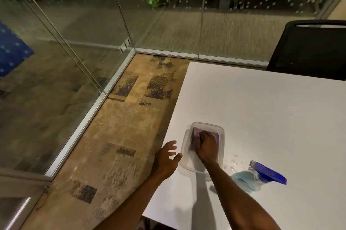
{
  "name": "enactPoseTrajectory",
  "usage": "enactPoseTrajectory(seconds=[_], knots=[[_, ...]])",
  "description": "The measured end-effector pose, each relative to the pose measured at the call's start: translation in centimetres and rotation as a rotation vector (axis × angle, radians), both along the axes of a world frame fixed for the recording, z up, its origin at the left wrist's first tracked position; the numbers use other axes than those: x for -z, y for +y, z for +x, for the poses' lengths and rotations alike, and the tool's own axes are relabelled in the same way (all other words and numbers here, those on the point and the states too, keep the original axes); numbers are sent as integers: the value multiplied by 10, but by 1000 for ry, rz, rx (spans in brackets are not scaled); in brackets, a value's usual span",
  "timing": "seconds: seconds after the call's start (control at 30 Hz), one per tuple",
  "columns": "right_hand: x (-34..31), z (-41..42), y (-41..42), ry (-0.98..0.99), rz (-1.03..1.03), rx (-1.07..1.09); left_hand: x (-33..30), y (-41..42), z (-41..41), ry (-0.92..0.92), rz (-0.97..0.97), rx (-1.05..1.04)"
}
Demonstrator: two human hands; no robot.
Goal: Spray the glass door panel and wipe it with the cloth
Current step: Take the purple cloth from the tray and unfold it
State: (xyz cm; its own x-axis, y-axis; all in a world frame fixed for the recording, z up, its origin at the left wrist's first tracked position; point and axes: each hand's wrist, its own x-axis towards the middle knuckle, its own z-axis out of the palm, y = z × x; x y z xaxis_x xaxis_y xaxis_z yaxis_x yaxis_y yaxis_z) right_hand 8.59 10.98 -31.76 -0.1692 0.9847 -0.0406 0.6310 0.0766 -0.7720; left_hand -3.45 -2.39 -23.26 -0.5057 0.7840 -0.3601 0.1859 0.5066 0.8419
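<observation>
A purple cloth lies inside a clear plastic tub near the left edge of the white table. My right hand is down in the tub with its fingers closed on the cloth. Just left of the tub, my left hand hovers by the table edge, fingers spread, holding nothing. A spray bottle with blue liquid and a blue trigger head lies on its side on the table, right of my right forearm. The glass door panel stands to the left, across a strip of floor.
Glass walls with dotted frosting enclose the room's far side. A black chair stands at the table's far right. Patterned carpet runs between table and glass. A few water droplets lie on the table beside the tub.
</observation>
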Motion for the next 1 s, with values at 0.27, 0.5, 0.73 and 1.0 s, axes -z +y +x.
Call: enactPoseTrajectory(seconds=[0.27, 0.5, 0.73, 1.0], knots=[[-59, 21, -45, 290, 120, 101, -13, 20, 13, 0, 60, 101], [-87, 35, -70, 413, 59, 54, -20, 18, 33, -143, 144, 209], [-109, 52, -89, 378, 156, -156, -23, 3, 40, -88, 280, 188], [-107, 68, -110, 188, 262, -384, -26, -6, 39, -369, 348, -8]])
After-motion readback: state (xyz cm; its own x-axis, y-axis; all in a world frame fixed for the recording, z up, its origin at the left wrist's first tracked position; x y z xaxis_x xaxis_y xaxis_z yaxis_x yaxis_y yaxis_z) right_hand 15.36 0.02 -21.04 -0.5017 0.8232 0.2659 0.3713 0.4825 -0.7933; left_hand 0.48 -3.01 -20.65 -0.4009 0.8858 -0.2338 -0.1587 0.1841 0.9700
